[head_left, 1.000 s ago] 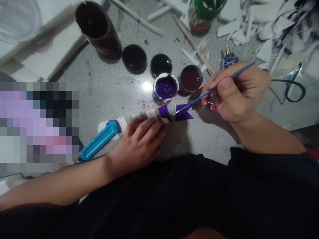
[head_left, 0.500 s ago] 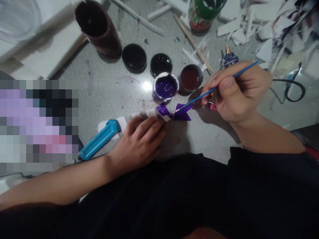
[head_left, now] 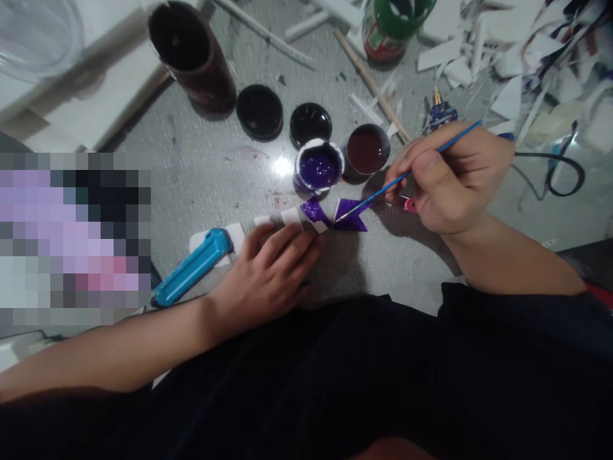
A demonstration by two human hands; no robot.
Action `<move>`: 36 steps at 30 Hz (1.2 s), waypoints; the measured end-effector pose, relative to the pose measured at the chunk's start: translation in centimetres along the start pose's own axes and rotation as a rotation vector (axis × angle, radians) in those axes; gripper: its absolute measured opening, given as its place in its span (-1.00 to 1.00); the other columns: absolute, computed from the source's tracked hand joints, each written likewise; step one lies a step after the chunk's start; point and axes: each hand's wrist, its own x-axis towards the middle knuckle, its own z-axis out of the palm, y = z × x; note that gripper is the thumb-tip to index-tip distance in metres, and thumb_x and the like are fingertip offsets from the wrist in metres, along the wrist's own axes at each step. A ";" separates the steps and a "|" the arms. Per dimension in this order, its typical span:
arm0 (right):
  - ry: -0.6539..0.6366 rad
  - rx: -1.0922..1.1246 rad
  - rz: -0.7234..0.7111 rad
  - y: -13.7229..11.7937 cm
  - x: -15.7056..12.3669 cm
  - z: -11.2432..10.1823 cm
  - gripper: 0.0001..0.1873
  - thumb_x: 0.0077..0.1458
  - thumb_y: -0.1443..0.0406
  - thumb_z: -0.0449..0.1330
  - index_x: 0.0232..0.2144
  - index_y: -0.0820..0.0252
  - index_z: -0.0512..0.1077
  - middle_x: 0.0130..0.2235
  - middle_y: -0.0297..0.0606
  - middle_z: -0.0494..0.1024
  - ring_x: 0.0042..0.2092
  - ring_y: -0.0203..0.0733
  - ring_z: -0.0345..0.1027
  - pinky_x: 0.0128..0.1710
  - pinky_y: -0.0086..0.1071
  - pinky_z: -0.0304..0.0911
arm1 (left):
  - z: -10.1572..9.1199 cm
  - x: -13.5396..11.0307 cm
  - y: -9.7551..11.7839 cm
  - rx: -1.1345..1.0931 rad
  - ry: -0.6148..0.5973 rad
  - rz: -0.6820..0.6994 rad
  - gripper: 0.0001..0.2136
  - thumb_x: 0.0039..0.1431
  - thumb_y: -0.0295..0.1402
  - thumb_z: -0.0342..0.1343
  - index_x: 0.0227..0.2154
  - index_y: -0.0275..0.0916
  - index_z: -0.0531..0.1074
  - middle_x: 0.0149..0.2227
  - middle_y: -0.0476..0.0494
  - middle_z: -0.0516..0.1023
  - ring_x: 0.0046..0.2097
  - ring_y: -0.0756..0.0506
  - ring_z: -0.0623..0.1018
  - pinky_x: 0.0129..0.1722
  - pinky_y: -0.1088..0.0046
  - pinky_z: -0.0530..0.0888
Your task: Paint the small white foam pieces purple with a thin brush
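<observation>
Since 1 s ago the white model piece [head_left: 292,217] has turned a little under the left hand [head_left: 271,275], so its purple band and purple fin [head_left: 350,216] show narrower. The right hand [head_left: 453,182] has shifted slightly toward 9 o'clock with the brush [head_left: 412,171].

The left hand lies on the grey floor [head_left: 205,172], its fingers pressed together and curled over the near side of the model piece, holding it down. The right hand pinches the thin blue brush between thumb and forefingers. The bristle tip touches the purple fin at the piece's 3 o'clock end.

The model piece lies flat at the middle of the view, running from 9 to 3 o'clock. A blue cutter [head_left: 191,268] rests at its 8 o'clock end, just beside the left wrist.

At 12 o'clock of the brush tip stands an open pot of purple paint [head_left: 318,167], with a pot of brown paint [head_left: 368,148] touching it at 2 o'clock. 2 black lids [head_left: 259,112] lie farther off at 11 o'clock, near a tall dark cup [head_left: 191,54]. White scraps [head_left: 502,51] are heaped at 1 o'clock, and a black cable [head_left: 560,172] loops at 3 o'clock of the right hand.
</observation>
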 end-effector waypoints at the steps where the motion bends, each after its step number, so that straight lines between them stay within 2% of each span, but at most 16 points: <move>1: 0.006 -0.002 -0.029 0.0 0.0 0.1 -0.62 0.38 -0.15 0.49 -0.33 -0.11 0.70 -0.49 -0.36 0.61 -0.60 -0.20 0.37 -0.75 -0.27 0.16 | 0.0 0.0 0.0 0.009 0.008 0.005 -0.39 0.59 -0.17 0.26 0.58 -0.26 0.52 0.37 -0.40 0.73 0.40 -0.43 0.61 0.48 -0.08 0.53; 4: 0.024 0.001 -0.094 -0.1 0.1 0.4 -0.62 0.41 -0.10 0.48 -0.34 -0.05 0.70 -0.51 -0.38 0.60 -0.61 -0.25 0.36 -0.74 -0.33 0.12 | 0.0 0.1 0.0 0.007 0.012 0.015 -0.39 0.60 -0.17 0.25 0.58 -0.32 0.51 0.36 -0.43 0.74 0.40 -0.42 0.61 0.49 -0.08 0.52; 8: 0.003 -0.007 -0.044 -0.3 0.1 0.5 -0.61 0.40 -0.12 0.49 -0.34 -0.05 0.68 -0.51 -0.39 0.60 -0.61 -0.26 0.36 -0.71 -0.32 0.20 | -0.1 0.0 0.0 -0.012 -0.017 -0.010 -0.36 0.58 -0.15 0.28 0.60 -0.25 0.49 0.37 -0.41 0.74 0.41 -0.43 0.62 0.51 -0.10 0.51; 12: -0.016 -0.016 -0.002 -0.5 0.0 0.1 -0.59 0.35 -0.20 0.50 -0.33 -0.11 0.68 -0.49 -0.37 0.61 -0.60 -0.23 0.37 -0.70 -0.26 0.27 | -0.4 0.2 -0.1 -0.002 -0.002 0.012 -0.38 0.59 -0.17 0.28 0.57 -0.32 0.52 0.34 -0.42 0.76 0.38 -0.43 0.63 0.47 -0.07 0.55; 17: -0.022 -0.050 -0.001 -0.4 -0.2 -0.1 -0.63 0.39 -0.16 0.48 -0.31 -0.12 0.72 -0.45 -0.34 0.67 -0.56 -0.20 0.41 -0.65 -0.22 0.34 | -0.6 0.5 -0.1 0.010 0.019 0.030 -0.42 0.59 -0.17 0.27 0.52 -0.36 0.56 0.34 -0.42 0.76 0.36 -0.43 0.63 0.43 -0.09 0.57; 23: -0.025 0.042 -0.128 0.0 0.0 0.3 -0.71 0.47 0.01 0.50 -0.25 0.02 0.75 -0.45 -0.39 0.68 -0.59 -0.34 0.44 -0.69 -0.41 0.24 | -0.5 0.6 0.0 0.050 0.030 0.034 -0.48 0.65 -0.18 0.18 0.49 -0.34 0.59 0.32 -0.37 0.78 0.35 -0.39 0.65 0.42 -0.06 0.57; 30: -0.037 0.041 -0.125 0.0 0.0 0.4 -0.70 0.49 0.03 0.50 -0.23 0.07 0.75 -0.43 -0.36 0.71 -0.56 -0.34 0.52 -0.67 -0.44 0.31 | -0.4 0.3 -0.1 0.015 0.006 0.011 -0.43 0.63 -0.15 0.24 0.54 -0.32 0.55 0.35 -0.39 0.75 0.39 -0.41 0.62 0.47 -0.06 0.54; 36: -0.059 0.002 -0.164 -0.1 0.1 0.1 -0.71 0.57 0.05 0.42 -0.17 0.08 0.76 -0.40 -0.45 0.72 -0.50 -0.41 0.58 -0.61 -0.54 0.39 | -0.3 0.3 -0.1 -0.004 0.025 0.014 -0.41 0.57 -0.17 0.30 0.53 -0.33 0.56 0.34 -0.41 0.75 0.37 -0.41 0.63 0.47 -0.05 0.54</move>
